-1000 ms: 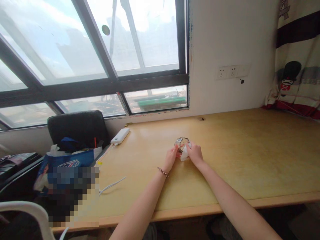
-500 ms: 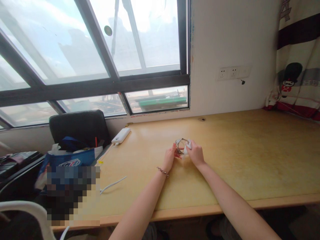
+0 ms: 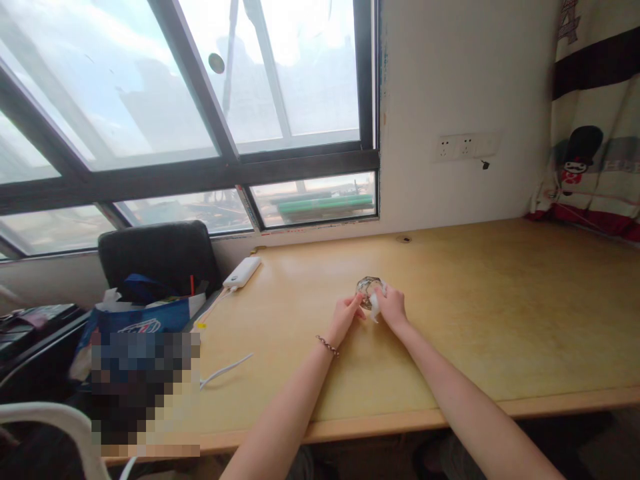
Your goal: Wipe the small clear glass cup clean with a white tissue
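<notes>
Between my hands, just over the table, is a small round see-through thing [image 3: 368, 284] with dark patterned lines, like a little glass bowl; its exact kind is unclear. My left hand [image 3: 345, 316], with a chain bracelet at the wrist, pinches its near left edge. A white tissue [image 3: 375, 309] is bunched in my right hand [image 3: 393, 309], pressed against the right side of the round thing. One end of the tissue hangs down. The right fingertips are partly hidden by the tissue.
The wide wooden table [image 3: 500, 313] runs under my hands. At its left edge lie a white power bank [image 3: 243, 273] and a loose white cable [image 3: 227, 370]. A blue bag [image 3: 137, 327] rests by a black chair [image 3: 157, 257] on the left. Window and wall sockets [image 3: 467, 145] are behind.
The round thing has turned, its patterned face now showing more toward me. My left fingers have shifted from its side to its near edge, and the tissue hangs lower.
</notes>
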Demonstrator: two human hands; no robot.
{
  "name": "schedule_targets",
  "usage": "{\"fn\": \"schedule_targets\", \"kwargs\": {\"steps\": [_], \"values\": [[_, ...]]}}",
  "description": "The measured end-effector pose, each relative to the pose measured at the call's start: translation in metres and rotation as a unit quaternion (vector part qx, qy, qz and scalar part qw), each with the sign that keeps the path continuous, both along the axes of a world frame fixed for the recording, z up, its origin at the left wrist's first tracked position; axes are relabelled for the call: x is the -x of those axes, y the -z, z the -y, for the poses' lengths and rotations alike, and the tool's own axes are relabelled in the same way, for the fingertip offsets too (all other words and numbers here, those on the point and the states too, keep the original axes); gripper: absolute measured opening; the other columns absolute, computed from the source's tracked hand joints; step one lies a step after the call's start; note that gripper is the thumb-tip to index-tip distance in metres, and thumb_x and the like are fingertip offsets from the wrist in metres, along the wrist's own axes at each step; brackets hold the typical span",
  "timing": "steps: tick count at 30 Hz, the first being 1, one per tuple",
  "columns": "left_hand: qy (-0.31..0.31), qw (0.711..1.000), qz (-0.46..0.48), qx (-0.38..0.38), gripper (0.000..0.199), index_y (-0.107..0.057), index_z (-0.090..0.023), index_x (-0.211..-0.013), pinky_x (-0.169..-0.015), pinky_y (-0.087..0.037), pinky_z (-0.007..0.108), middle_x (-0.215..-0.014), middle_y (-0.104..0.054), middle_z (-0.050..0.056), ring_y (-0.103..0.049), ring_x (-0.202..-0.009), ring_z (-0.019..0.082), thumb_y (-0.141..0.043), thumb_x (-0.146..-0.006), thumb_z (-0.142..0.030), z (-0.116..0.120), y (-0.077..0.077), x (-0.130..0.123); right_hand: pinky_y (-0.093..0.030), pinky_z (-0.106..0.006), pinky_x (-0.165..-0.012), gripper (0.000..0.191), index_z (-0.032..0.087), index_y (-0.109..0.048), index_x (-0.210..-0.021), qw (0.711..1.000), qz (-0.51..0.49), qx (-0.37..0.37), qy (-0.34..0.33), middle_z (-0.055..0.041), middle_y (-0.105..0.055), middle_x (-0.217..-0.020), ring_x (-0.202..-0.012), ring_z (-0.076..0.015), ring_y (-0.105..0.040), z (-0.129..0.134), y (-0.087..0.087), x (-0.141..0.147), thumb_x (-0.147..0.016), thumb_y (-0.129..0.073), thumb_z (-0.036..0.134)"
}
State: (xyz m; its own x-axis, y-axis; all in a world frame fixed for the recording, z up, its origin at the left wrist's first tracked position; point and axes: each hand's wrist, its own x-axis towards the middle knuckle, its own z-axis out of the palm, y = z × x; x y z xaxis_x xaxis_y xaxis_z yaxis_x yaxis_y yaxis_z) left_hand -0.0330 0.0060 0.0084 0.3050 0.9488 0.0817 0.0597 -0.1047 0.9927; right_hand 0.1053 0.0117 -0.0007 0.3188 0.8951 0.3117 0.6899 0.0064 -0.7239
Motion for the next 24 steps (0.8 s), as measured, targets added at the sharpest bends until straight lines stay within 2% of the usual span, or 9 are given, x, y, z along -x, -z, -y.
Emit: {"fn": "schedule_targets", "kwargs": {"steps": [3,6,11,14,17,21,24], "values": [[0.035,0.999,-0.005,-0.013,0.048,-0.063,-0.010,-0.093,-0.051,-0.040,0.021,-0.053,-0.059,0.002,-0.053,-0.049,0.012,-0.053,-0.068,-0.051,0.004,-0.008,-0.002,-0.034,-0.022,-0.052,0.037,0.013,-0.064,-0.069,0.999,-0.027,0.019,0.012,-0.0085,-0.065,-0.064,-0.058,-0.0156,-0.055,-0.004,0.004,-0.002,-0.079,-0.036,0.034],[0.039,0.999,-0.021,-0.017,0.046,-0.061,-0.012,-0.097,-0.050,-0.040,0.021,-0.053,-0.058,0.001,-0.052,-0.047,0.011,-0.056,-0.067,-0.047,0.005,-0.012,-0.003,-0.034,-0.022,-0.050,0.038,0.012,-0.065,-0.064,0.999,-0.028,0.024,0.018,-0.0089,-0.064,-0.060,-0.055,-0.0153,-0.055,-0.007,0.006,-0.003,-0.078,-0.037,0.034],[0.042,0.999,-0.023,-0.025,0.048,-0.057,-0.013,-0.102,-0.050,-0.041,0.021,-0.056,-0.058,0.000,-0.053,-0.047,0.011,-0.059,-0.066,-0.043,0.002,-0.003,-0.002,-0.034,-0.020,-0.048,0.034,0.012,-0.064,-0.062,0.996,-0.062,0.056,0.002,-0.0066,-0.063,-0.057,-0.054,-0.0141,-0.054,-0.011,0.010,-0.004,-0.073,-0.043,0.036],[0.048,0.999,0.003,-0.025,0.053,-0.052,-0.014,-0.109,-0.048,-0.042,0.021,-0.070,-0.061,0.002,-0.052,-0.048,0.009,-0.062,-0.063,-0.039,-0.001,0.004,-0.003,-0.034,-0.019,-0.046,0.026,0.013,-0.063,-0.060,0.988,-0.118,0.096,-0.024,-0.0040,-0.062,-0.056,-0.054,-0.0138,-0.055,-0.011,0.013,-0.003,-0.065,-0.051,0.035],[0.046,0.998,0.029,-0.025,0.053,-0.052,-0.015,-0.109,-0.048,-0.043,0.021,-0.086,-0.061,0.005,-0.051,-0.051,0.008,-0.064,-0.061,-0.036,-0.001,0.004,-0.003,-0.034,-0.019,-0.044,0.023,0.013,-0.062,-0.060,0.981,-0.147,0.116,-0.049,-0.0035,-0.061,-0.055,-0.054,-0.0138,-0.054,-0.010,0.014,-0.001,-0.062,-0.054,0.034],[0.038,0.998,0.043,-0.011,0.049,-0.057,-0.013,-0.102,-0.050,-0.042,0.021,-0.087,-0.062,0.007,-0.051,-0.053,0.008,-0.066,-0.059,-0.035,0.000,-0.003,-0.001,-0.033,-0.018,-0.043,0.022,0.012,-0.062,-0.062,0.984,-0.132,0.103,-0.059,-0.0040,-0.061,-0.057,-0.051,-0.0121,-0.053,-0.006,0.009,-0.001,-0.064,-0.052,0.031],[0.030,0.998,0.049,0.004,0.045,-0.060,-0.011,-0.096,-0.051,-0.040,0.020,-0.081,-0.062,0.006,-0.049,-0.052,0.008,-0.066,-0.060,-0.037,0.000,-0.004,0.001,-0.033,-0.018,-0.046,0.024,0.012,-0.062,-0.063,0.994,-0.073,0.059,-0.054,-0.0042,-0.060,-0.057,-0.052,-0.0113,-0.051,-0.005,0.004,-0.003,-0.068,-0.049,0.031]]}}
